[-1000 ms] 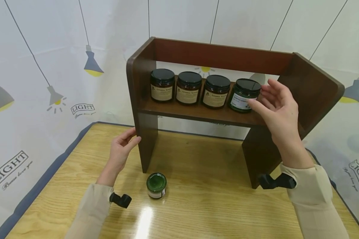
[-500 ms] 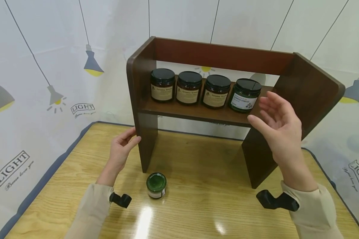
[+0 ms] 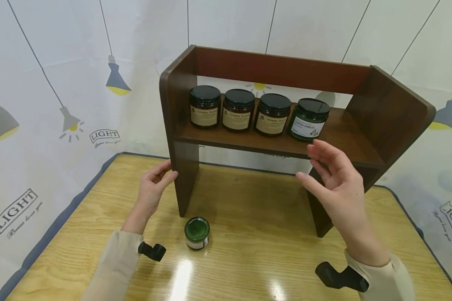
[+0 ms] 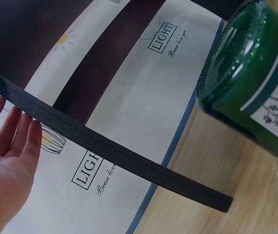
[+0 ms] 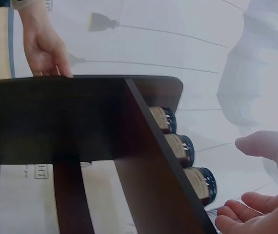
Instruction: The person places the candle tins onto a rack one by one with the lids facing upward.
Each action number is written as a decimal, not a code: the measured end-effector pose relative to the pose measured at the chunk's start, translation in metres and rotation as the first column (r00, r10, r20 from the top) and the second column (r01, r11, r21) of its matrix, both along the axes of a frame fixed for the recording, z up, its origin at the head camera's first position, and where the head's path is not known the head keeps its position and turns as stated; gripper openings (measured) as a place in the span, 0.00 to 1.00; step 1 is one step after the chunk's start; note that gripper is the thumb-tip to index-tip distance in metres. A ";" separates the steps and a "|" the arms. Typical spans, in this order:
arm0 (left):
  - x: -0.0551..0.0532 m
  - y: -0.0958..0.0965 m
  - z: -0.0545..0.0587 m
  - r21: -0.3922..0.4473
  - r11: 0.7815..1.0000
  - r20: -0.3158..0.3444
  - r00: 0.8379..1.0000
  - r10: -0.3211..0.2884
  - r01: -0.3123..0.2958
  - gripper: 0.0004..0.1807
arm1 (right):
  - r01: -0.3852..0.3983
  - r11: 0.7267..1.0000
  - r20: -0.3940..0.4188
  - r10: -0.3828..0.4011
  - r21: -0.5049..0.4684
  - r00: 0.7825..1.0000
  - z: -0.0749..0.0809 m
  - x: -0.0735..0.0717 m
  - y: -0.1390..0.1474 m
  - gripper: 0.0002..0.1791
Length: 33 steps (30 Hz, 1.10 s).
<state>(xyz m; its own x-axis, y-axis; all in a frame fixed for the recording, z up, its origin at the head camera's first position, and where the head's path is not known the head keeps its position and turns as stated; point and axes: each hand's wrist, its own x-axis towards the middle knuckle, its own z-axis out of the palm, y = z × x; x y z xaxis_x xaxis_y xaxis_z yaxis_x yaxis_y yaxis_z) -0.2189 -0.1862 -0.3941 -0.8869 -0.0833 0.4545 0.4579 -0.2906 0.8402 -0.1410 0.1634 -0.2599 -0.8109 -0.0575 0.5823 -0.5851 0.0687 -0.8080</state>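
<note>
A dark wooden shelf [image 3: 278,146] stands on the table. At its left side panel, my left hand [image 3: 152,186] holds the front edge, thumb at the front and fingers along the outer side. My right hand [image 3: 337,190] is in the air in front of the shelf's right part, fingers loosely curved and holding nothing. Nearest above it is a green candle jar [image 3: 306,121] with a white label and black lid. Left of this, three brown candle jars with tan labels [image 3: 236,112] stand in a row on the same board.
Another green jar [image 3: 197,234], green side up, is on the wooden table [image 3: 248,263] near the shelf's left foot. A white cloth backdrop [image 3: 60,75] printed with lamps hangs behind. The shelf's right side panel [image 3: 395,113] slants outward in the head view.
My right hand has left the green candle jar on the shelf and drawn down and back toward me. The jar stays in the row. My left hand has kept its place.
</note>
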 end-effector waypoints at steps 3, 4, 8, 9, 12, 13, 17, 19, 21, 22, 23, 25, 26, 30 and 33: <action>0.000 0.000 0.000 0.003 1.000 0.002 1.000 0.003 -0.003 0.27 | -0.036 0.999 -0.020 0.036 -0.001 0.999 -0.009 0.003 -0.003 0.33; 0.000 0.000 0.000 0.005 1.000 0.002 1.000 0.002 -0.002 0.27 | -0.047 0.999 -0.025 0.047 0.000 0.999 -0.011 0.004 -0.004 0.33; 0.000 0.000 0.000 0.006 1.000 0.003 1.000 0.006 -0.006 0.27 | -0.080 0.996 -0.033 0.080 0.027 0.996 -0.023 0.006 -0.009 0.33; 0.000 0.000 0.000 0.005 1.000 0.004 1.000 0.006 -0.006 0.27 | -0.084 0.996 -0.033 0.085 0.034 0.996 -0.026 0.006 -0.010 0.32; -0.001 0.000 0.000 0.002 1.000 0.005 1.000 0.009 -0.009 0.27 | -0.086 0.995 -0.017 0.087 0.057 0.996 -0.034 0.008 -0.014 0.32; -0.001 0.000 0.000 0.001 1.000 0.005 1.000 0.009 -0.009 0.27 | -0.084 0.994 -0.007 0.084 0.065 0.996 -0.038 0.008 -0.016 0.32; -0.001 0.000 0.000 0.000 1.000 0.003 1.000 0.005 -0.005 0.26 | -0.082 0.994 0.036 0.079 0.073 0.996 -0.050 0.011 -0.022 0.31; -0.001 0.000 0.000 0.001 1.000 0.003 1.000 0.004 -0.004 0.26 | -0.086 0.993 0.055 0.082 0.074 0.995 -0.055 0.012 -0.024 0.31; 0.000 0.000 0.000 0.001 1.000 0.002 1.000 0.003 -0.003 0.26 | -0.092 0.993 0.069 0.087 0.078 0.994 -0.059 0.013 -0.027 0.31; 0.000 0.000 -0.001 0.002 1.000 0.002 1.000 0.002 -0.002 0.26 | -0.096 0.992 0.074 0.090 0.080 0.993 -0.061 0.013 -0.028 0.30; 0.000 0.000 -0.001 0.004 1.000 0.002 1.000 0.002 -0.002 0.26 | -0.098 0.991 0.081 0.091 0.086 0.993 -0.063 0.013 -0.030 0.30; -0.001 0.000 -0.001 0.004 1.000 0.001 1.000 0.001 -0.001 0.26 | -0.104 0.990 0.091 0.095 0.094 0.991 -0.067 0.013 -0.032 0.30; -0.001 0.001 -0.001 0.006 1.000 0.001 1.000 0.001 -0.001 0.26 | -0.104 0.990 0.093 0.095 0.098 0.991 -0.069 0.013 -0.033 0.30; -0.001 0.001 -0.001 0.007 1.000 0.001 1.000 0.002 -0.002 0.27 | -0.113 0.988 0.098 0.103 0.103 0.990 -0.078 0.012 -0.038 0.31; -0.002 0.000 -0.002 0.008 1.000 -0.002 1.000 0.006 -0.006 0.27 | -0.125 0.986 0.104 0.114 0.107 0.988 -0.088 0.011 -0.042 0.31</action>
